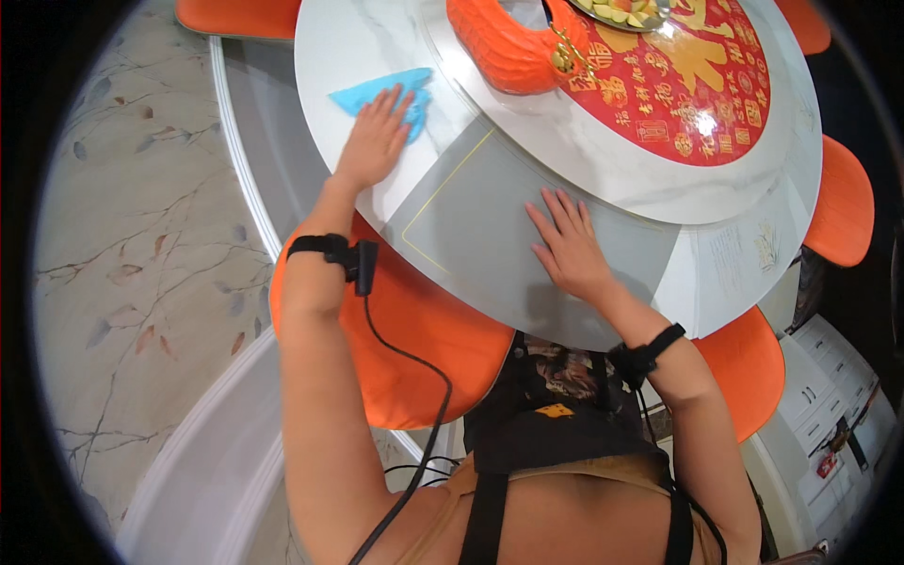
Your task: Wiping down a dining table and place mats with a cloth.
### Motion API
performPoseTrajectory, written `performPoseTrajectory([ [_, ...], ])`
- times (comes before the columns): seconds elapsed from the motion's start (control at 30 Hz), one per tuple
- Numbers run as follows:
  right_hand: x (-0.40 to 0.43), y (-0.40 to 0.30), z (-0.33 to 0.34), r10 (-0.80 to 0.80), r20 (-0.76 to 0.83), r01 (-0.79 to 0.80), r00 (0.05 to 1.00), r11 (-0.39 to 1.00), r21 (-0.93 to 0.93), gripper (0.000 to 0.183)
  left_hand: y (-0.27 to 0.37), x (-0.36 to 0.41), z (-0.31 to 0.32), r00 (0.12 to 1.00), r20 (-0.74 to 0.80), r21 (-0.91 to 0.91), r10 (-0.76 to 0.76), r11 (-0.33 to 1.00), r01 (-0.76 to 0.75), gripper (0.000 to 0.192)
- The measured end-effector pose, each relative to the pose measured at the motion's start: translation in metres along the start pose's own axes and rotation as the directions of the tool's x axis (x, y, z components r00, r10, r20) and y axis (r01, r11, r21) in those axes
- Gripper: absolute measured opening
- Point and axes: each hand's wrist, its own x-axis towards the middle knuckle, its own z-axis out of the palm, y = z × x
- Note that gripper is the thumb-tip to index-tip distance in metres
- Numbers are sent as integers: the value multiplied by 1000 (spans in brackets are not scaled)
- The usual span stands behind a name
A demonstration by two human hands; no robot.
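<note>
My left hand (378, 138) lies palm down on a light blue cloth (360, 93), which is spread on the white marble-look round table (321, 49). Its fingers cover part of the cloth and press it to the tabletop. My right hand (565, 244) rests flat, fingers apart, on a grey mat or panel (480, 205) with a thin yellow line near its edge. The fingertips of that hand are close to the rim of a raised round turntable (565, 169). Nothing is held in my right hand.
On the turntable stand an orange ribbed container (494, 53) with gold decoration and a metal dish (646, 25) of cut fruit, over a red and gold patterned centre (678, 92). Orange chairs (417, 353) surround the table. A black cable (424, 364) hangs from my left forearm strap.
</note>
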Motion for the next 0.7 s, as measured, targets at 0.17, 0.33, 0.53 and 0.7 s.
performPoseTrajectory([
  [0.17, 13, 4, 5, 45, -97, -39, 994, 997, 59, 57, -12, -68, -3, 994, -22, 23, -105, 994, 106, 47],
  [0.33, 9, 15, 3, -15, -118, 23, 993, 997, 72, 55, 13, -100, -25, 975, 81, -134, -207, 967, 216, 55],
  [0.53, -39, 25, -13, 57, -114, -19, 992, 952, 305, 40, -20, -144, -36, 875, 123, -281, -468, 829, 483, 48],
  [0.7, -133, 31, -51, 267, -40, -213, 963, 841, 498, 40, 98, -95, -78, 905, -53, -464, -422, 813, 352, 41],
])
